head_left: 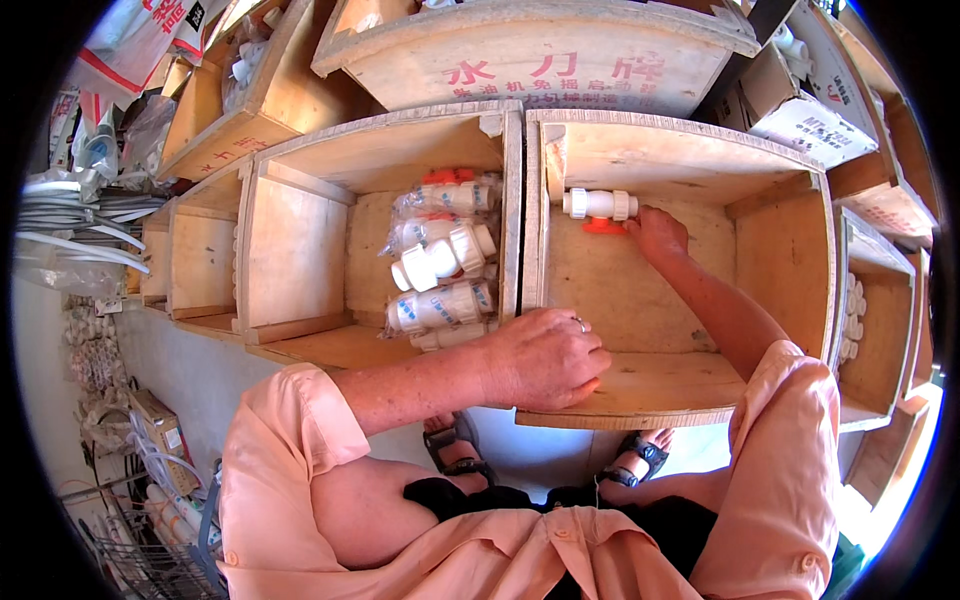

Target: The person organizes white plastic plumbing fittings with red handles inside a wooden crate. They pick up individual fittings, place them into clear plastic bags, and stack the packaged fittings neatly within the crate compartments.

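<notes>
Pale floor [210, 355] shows to the left of and below a deep, open, pale-wood box [650, 310], the landmark for what follows. Beyond its far wall stands a wooden bin with red lettering [550, 70]; past its far right corner sits an open white cardboard carton [810, 120]. Well off to its left lie coiled pale hoses [75, 215]. Inside it, near the far left corner, a white plastic cylindrical valve with a red handle [600, 205] lies crosswise. The right hand [662, 236] reaches in, fingers drawn together at the valve's right end; I cannot tell whether they pinch or merely touch it. The left hand [550, 355] is curled at the near left corner; its grip is hidden. Just left of the box, a second pale-wood box [300, 225] holds several white valves [440, 255], mostly bagged in clear plastic.
</notes>
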{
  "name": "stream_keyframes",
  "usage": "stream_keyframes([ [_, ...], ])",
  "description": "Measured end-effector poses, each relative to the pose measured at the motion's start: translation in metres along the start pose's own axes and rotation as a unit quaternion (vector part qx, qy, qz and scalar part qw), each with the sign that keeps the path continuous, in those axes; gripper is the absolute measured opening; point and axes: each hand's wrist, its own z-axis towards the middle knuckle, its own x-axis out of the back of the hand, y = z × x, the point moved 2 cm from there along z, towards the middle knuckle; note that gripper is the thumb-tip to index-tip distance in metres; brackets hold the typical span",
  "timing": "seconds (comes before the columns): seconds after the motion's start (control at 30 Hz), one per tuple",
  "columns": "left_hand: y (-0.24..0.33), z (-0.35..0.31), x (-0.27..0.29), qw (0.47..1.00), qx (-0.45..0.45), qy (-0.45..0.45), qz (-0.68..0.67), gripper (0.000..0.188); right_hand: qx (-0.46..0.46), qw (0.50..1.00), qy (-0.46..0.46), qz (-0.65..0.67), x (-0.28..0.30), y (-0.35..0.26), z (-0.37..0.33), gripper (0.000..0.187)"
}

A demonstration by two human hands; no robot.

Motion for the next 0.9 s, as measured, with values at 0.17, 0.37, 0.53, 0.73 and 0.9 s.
stream_keyframes([
  [0.17, 0.0, -0.001, 0.001, 1.0, 0.002, 0.009, 0.0, 0.019, -0.005, 0.999, -0.02, 0.028, -0.003, -0.004, 0.002, 0.034],
  [0.37, 0.001, -0.001, 0.001, 1.0, -0.001, 0.017, 0.011, 0.019, 0.018, 0.997, -0.064, 0.047, -0.011, 0.012, 0.012, 0.035],
  [0.53, 0.002, -0.002, -0.001, 1.0, 0.001, 0.017, 0.016, 0.019, 0.022, 0.994, -0.104, 0.022, -0.008, 0.014, 0.011, 0.039],
  [0.73, 0.002, -0.003, 0.002, 0.999, 0.024, 0.011, -0.039, 0.015, 0.082, 0.973, -0.164, -0.142, 0.006, 0.001, -0.015, 0.044],
  [0.9, -0.005, 0.0, 0.044, 0.943, 0.133, 0.072, -0.297, 0.015, 0.108, 0.952, -0.193, -0.212, 0.018, 0.002, -0.037, 0.048],
])
